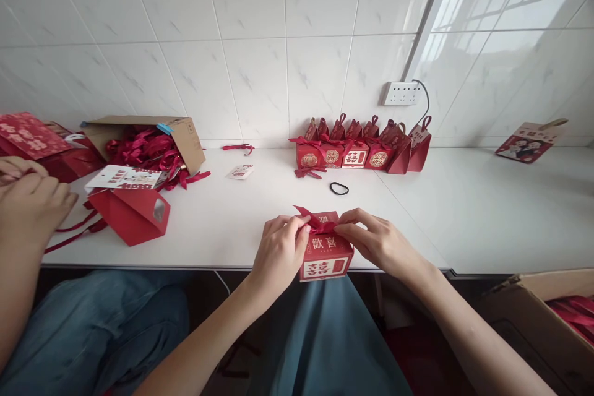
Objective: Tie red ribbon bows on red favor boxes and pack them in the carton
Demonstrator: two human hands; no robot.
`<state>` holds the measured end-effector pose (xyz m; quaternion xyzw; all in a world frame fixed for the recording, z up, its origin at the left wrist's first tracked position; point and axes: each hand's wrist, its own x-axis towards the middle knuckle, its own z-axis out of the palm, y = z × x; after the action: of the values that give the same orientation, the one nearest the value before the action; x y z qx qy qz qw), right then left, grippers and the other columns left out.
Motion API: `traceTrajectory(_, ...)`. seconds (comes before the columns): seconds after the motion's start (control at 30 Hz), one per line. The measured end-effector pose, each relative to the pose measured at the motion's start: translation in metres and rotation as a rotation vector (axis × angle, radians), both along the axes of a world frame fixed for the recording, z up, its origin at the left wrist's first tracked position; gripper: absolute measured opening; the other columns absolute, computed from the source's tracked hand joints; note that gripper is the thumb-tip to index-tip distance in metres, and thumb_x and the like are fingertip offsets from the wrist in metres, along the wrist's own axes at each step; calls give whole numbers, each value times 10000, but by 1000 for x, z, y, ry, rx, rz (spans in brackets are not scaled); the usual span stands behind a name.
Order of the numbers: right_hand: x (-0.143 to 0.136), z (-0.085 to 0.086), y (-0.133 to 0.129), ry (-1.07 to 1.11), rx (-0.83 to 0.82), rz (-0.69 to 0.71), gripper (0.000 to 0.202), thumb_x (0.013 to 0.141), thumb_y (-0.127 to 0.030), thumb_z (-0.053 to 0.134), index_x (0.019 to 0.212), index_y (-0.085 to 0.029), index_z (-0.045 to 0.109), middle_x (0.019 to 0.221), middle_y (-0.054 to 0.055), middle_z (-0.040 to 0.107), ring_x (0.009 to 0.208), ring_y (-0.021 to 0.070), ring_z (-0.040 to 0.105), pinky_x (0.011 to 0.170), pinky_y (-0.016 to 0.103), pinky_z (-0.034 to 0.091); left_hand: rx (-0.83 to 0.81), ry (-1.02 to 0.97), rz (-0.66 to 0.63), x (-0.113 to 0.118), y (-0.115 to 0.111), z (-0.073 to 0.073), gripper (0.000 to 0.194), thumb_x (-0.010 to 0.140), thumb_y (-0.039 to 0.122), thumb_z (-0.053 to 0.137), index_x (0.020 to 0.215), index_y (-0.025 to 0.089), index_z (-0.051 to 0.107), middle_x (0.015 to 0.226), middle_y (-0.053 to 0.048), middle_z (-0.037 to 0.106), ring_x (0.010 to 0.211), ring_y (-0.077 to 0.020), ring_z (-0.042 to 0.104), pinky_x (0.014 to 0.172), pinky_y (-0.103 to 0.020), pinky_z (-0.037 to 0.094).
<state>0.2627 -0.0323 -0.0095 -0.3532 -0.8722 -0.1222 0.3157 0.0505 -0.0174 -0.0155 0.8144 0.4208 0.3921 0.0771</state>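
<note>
A red gift box (325, 247) with white and gold characters sits at the table's front edge, partly over it. On its top lies a red ribbon bow (320, 223). My left hand (281, 247) pinches the ribbon at the bow's left side, thumb and forefinger together. From the right, my right hand (378, 238) pinches the bow's other side, its fingertips close to the knot. Both hands touch the box top.
Several red boxes (355, 154) stand in a row by the wall. A black band (339, 188) lies before them. At left are a cardboard box (189, 139) of ribbons, a red bag (132, 213) and another person's hands (32, 198). Another carton (533, 303) is at lower right.
</note>
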Motion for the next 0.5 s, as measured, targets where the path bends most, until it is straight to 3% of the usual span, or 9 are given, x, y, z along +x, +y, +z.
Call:
traceTrajectory(0.17, 8, -1, -1, -48, 26, -53, 270, 931, -122, 362, 968, -182, 623, 931, 87, 620, 660, 131, 604, 563, 259, 491, -101, -117, -18, -5, 5, -6, 178, 888, 234, 423, 718, 208, 466, 1020, -74, 656, 1016, -210, 589, 867, -364, 446)
traceTrajectory(0.3, 11, -2, -1, -39, -9, -46, 258, 928, -139, 377, 984, -194, 622, 959, 95, 625, 718, 155, 616, 625, 294, 506, -257, -293, 18, -6, 6, -12, 231, 861, 292, 443, 649, 201, 437, 985, -71, 568, 987, -204, 576, 823, -332, 480)
traceTrajectory(0.4, 7, 3, -6, 115, -120, -81, 189, 916, -281, 470, 1026, -193, 596, 1000, 109, 616, 812, 191, 617, 695, 333, 517, -379, -411, -2, -4, 4, -12, 229, 841, 328, 456, 655, 194, 453, 945, -60, 503, 919, -189, 570, 746, -295, 498)
traceTrajectory(0.5, -1, 10, -13, 343, -363, -211, 300, 916, -439, 427, 834, -191, 572, 751, 50, 595, 625, 152, 561, 558, 277, 477, -493, -485, -17, -2, 2, -8, 230, 824, 358, 482, 667, 192, 455, 889, -31, 468, 820, -162, 565, 654, -255, 481)
